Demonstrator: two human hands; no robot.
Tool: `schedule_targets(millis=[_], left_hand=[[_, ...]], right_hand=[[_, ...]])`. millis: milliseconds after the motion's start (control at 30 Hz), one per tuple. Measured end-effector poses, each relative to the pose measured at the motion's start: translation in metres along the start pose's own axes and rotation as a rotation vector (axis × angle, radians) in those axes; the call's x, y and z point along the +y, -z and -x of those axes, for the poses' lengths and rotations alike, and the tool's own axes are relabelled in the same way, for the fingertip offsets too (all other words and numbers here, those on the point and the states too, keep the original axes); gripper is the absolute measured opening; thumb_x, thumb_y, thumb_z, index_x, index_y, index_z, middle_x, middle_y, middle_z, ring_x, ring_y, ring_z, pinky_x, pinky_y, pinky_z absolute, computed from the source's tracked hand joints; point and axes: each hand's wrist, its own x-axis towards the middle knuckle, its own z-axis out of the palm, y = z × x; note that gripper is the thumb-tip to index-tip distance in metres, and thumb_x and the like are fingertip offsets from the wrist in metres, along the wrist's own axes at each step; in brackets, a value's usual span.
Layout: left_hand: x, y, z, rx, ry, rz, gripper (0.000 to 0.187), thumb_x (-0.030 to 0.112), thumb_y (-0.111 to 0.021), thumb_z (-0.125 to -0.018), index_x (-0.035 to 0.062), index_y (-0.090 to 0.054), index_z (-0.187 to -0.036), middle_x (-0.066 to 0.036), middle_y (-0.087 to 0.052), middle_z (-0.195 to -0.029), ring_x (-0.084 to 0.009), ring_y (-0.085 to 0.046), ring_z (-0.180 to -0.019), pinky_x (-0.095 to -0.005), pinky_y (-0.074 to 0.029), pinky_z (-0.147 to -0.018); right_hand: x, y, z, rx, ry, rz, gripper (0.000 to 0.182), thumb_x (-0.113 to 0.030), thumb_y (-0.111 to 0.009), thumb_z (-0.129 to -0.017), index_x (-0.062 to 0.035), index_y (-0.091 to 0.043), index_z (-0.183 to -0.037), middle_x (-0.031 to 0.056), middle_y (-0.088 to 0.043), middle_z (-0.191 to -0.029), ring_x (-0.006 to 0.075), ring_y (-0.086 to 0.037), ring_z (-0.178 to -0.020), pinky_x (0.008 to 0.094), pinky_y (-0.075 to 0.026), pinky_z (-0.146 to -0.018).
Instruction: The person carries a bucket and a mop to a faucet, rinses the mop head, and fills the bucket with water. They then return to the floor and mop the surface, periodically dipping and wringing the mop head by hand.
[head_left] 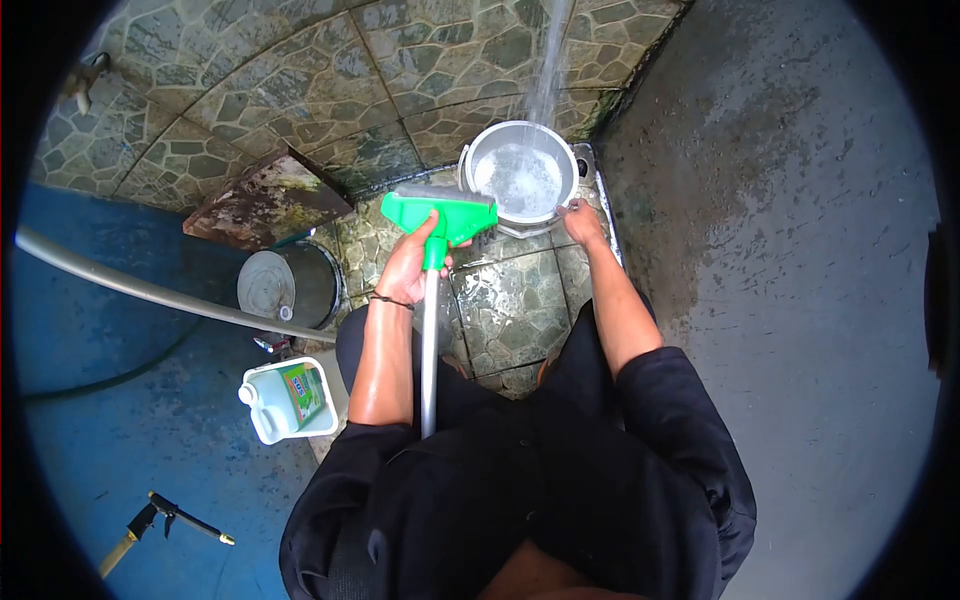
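Note:
My left hand [405,265] is wrapped round the neck of a green floor brush [440,215], thumb up on its head. Dark bristles show along the head's edge, and its metal pole runs back towards my body. A grey-white bucket [487,150] stands on the wet tiles just beyond the brush head, which overlaps its near left rim in this view. Water falls from above into the bucket, and foamy water [518,178] fills part of it. With closed fingers, my right hand [580,222] grips the bucket's near right rim.
A lidded drum [265,285] and a rusty slanted panel [265,200] stand to the left. Nearer are a labelled detergent jug [285,400] and a spray gun [165,515]. A grey pipe [150,290] crosses from the left; a tap [85,82] juts from the stone-patterned wall.

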Motion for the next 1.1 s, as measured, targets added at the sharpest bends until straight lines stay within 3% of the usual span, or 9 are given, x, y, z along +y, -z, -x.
schedule_targets(millis=[200, 300, 433, 467, 567, 633, 767, 933, 1100], left_hand=[[0.071, -0.06, 0.017, -0.229, -0.005, 0.239, 0.059, 0.044, -0.051, -0.094, -0.0024, -0.041, -0.128, -0.026, -0.06, -0.104, -0.0121, -0.053, -0.05, -0.0225, -0.045, -0.036], [0.085, -0.073, -0.003, -0.323, -0.009, 0.297, 0.065, 0.045, -0.053, -0.092, -0.0068, -0.039, -0.129, -0.024, -0.059, -0.105, -0.0139, -0.053, -0.052, -0.0245, -0.045, -0.039], [0.086, -0.08, -0.052, -0.4, 0.119, 0.4, 0.072, 0.045, -0.056, -0.091, -0.0135, -0.036, -0.128, -0.017, -0.059, -0.088, -0.015, -0.054, -0.057, -0.0244, -0.044, -0.043], [0.081, -0.083, -0.069, -0.402, 0.136, 0.404, 0.072, 0.045, -0.057, -0.09, -0.0139, -0.036, -0.127, -0.015, -0.058, -0.086, -0.0147, -0.054, -0.058, -0.024, -0.044, -0.043], [0.053, -0.072, -0.132, -0.436, 0.285, 0.398, 0.072, 0.044, -0.058, -0.09, -0.0137, -0.037, -0.127, -0.01, -0.056, -0.075, -0.0132, -0.053, -0.058, -0.0219, -0.043, -0.045], [0.022, -0.061, -0.17, -0.283, 0.27, 0.243, 0.067, 0.049, -0.053, -0.091, -0.0097, -0.042, -0.123, -0.007, -0.055, -0.073, -0.0133, -0.053, -0.058, -0.0226, -0.043, -0.045], [-0.07, -0.038, -0.222, 0.251, 0.186, -0.052, 0.062, 0.057, -0.045, -0.091, -0.0016, -0.053, -0.108, -0.006, -0.059, -0.076, -0.017, -0.057, -0.059, -0.0251, -0.05, -0.055], [-0.035, -0.062, -0.128, 0.296, 0.033, -1.192, 0.057, 0.049, -0.053, -0.09, -0.0054, -0.061, -0.103, -0.014, -0.065, -0.086, -0.0195, -0.062, -0.072, -0.0363, -0.053, -0.064], [-0.072, -0.077, 0.0, 0.278, 0.251, -0.838, 0.044, 0.037, -0.058, -0.09, 0.0, -0.051, -0.114, -0.007, -0.057, -0.075, -0.0157, -0.061, -0.064, -0.0274, -0.049, -0.048]], right_hand=[[0.002, -0.005, 0.016, 0.032, 0.103, -0.198, 0.051, -0.031, -0.063, -0.085, 0.0052, -0.052, -0.119, 0.0142, -0.065, -0.093, 0.0207, -0.063, -0.077, 0.0323, -0.048, -0.072], [0.003, -0.009, 0.026, -0.103, 0.057, -0.327, 0.055, -0.035, -0.063, -0.084, 0.0038, -0.051, -0.122, 0.0233, -0.061, -0.112, 0.0321, -0.06, -0.105, 0.0354, -0.045, -0.091], [0.002, -0.012, 0.042, -0.216, 0.123, -0.479, 0.051, -0.037, -0.061, -0.087, 0.0033, -0.053, -0.118, 0.0183, -0.063, -0.107, 0.0242, -0.061, -0.096, 0.0335, -0.046, -0.086], [-0.023, 0.002, 0.068, -0.315, 0.158, -0.562, 0.043, -0.039, -0.046, -0.097, -0.0012, -0.054, -0.116, 0.0098, -0.061, -0.099, 0.0166, -0.06, -0.087, 0.0313, -0.049, -0.075], [-0.054, 0.017, 0.124, -0.823, 0.3, -0.635, 0.069, -0.061, -0.023, -0.095, -0.0031, -0.052, -0.119, 0.0105, -0.061, -0.103, 0.0201, -0.061, -0.091, 0.0321, -0.05, -0.079], [-0.065, 0.01, 0.158, -1.11, 0.251, -0.665, 0.06, -0.053, -0.031, -0.098, -0.0019, -0.047, -0.124, 0.0115, -0.063, -0.107, 0.0192, -0.063, -0.091, 0.0316, -0.051, -0.079], [-0.053, -0.051, 0.188, -0.804, -0.189, -0.909, 0.039, -0.043, -0.043, -0.098, -0.0046, -0.04, -0.104, 0.0106, -0.059, -0.068, 0.0159, -0.057, -0.053, 0.0277, -0.048, -0.048], [-0.059, -0.075, 0.156, -0.395, -0.4, -1.053, 0.041, -0.042, -0.039, -0.098, -0.0012, -0.039, -0.102, 0.0062, -0.047, -0.056, 0.018, -0.051, -0.043, 0.0341, -0.046, -0.037], [-0.068, -0.091, 0.085, -0.299, -0.414, -0.911, 0.043, -0.042, -0.039, -0.098, -0.0023, -0.048, -0.086, 0.0086, -0.048, -0.057, 0.0204, -0.049, -0.042, 0.0383, -0.045, -0.036]])
